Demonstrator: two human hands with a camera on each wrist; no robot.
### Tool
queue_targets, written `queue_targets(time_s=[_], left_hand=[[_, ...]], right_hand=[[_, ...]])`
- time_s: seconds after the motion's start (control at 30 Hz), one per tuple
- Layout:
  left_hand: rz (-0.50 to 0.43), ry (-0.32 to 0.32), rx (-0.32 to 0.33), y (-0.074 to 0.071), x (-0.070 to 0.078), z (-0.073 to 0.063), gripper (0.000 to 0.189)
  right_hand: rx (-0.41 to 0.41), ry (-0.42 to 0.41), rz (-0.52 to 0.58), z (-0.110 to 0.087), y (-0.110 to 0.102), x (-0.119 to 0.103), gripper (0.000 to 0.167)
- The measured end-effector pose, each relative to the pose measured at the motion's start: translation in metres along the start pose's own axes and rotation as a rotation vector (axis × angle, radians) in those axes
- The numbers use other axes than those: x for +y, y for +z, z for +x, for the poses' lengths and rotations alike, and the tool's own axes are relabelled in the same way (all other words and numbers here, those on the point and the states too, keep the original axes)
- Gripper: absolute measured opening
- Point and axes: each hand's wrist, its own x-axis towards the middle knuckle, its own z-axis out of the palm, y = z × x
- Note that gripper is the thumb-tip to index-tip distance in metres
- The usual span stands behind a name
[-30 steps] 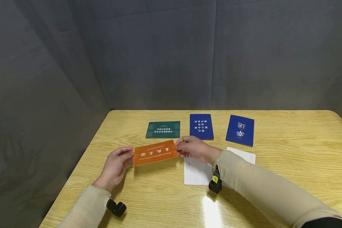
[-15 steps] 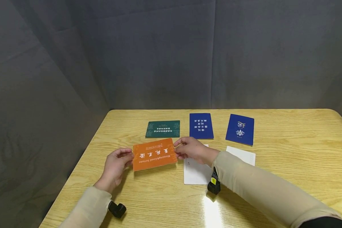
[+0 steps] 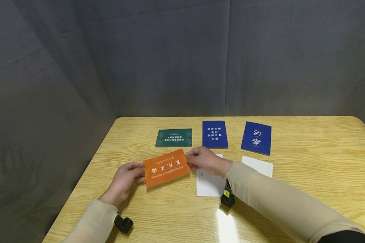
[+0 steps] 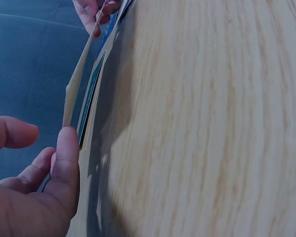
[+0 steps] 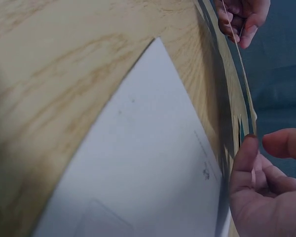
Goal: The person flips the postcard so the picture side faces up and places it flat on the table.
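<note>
Holding an orange rectangular paper card [image 3: 168, 168] toward the wood-grain worktop's [image 3: 170, 216] left edge, I'm pinching both ends, probably needing steadiness next.

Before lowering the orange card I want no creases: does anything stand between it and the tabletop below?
Nothing visible does: only the tabletop shows under the near edge of the orange card. The green card lies beyond it, the white card to its right. Whatever it hides can't be checked.

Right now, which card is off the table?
The orange card, held up between left hand and right hand; the green card, blue cards and white cards lie flat.
</note>
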Motion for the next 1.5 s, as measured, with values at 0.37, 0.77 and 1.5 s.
queue_targets(time_s=[0.37, 0.77, 1.5], left_hand=[[0.022, -0.007, 0.003, 0.000, 0.001, 0.000, 0.035], [0.102, -0.036, -0.023, -0.004, -0.002, -0.001, 0.036], [0.039, 0.047, -0.043, 0.033, 0.011, -0.002, 0.031]], right_hand=[[-0.083, -0.013, -0.066, -0.001, -0.004, -0.005, 0.032], [-0.092, 0.012, -0.092, -0.001, -0.002, -0.003, 0.029], [-0.033, -0.021, -0.100, -0.026, -0.053, -0.006, 0.036]])
